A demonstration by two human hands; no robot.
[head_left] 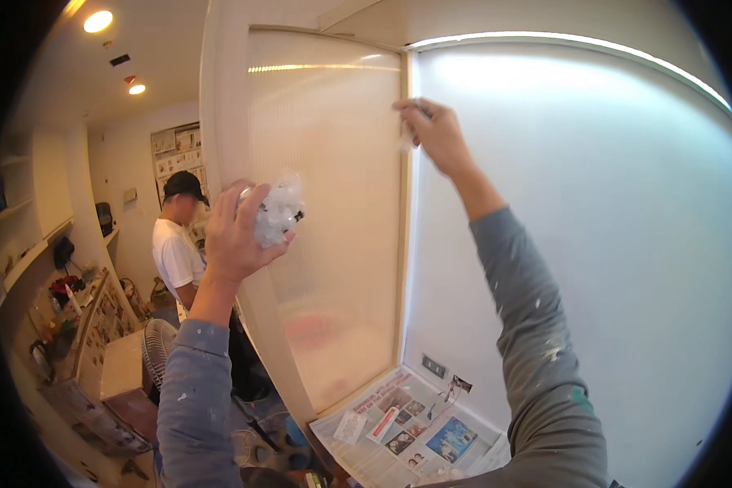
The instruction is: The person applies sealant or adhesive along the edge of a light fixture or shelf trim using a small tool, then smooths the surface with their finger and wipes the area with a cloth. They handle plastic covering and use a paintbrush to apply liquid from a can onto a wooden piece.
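My left hand (233, 236) is closed around a crumpled wad of clear plastic (279, 213) with a few dark specks on it. It is held up in front of a pale wooden frame and a ribbed translucent panel (333, 187). Higher up, my right hand (441, 140) has its fingers pinched at the corner where the panel's right edge strip (408, 260) meets the white wall (569, 211). A thin whitish scrap (407, 137) hangs blurred under those fingers; its kind is too unclear to name. Both of my grey sleeves carry white paint marks.
Newspaper (403, 439) covers the ledge below, with a red-and-white tube (382, 424) lying on it. Loose wires stick out near a wall socket (434, 366). A person in a white shirt (176, 254) stands at left, behind a fan (158, 351) and a cardboard box (128, 372).
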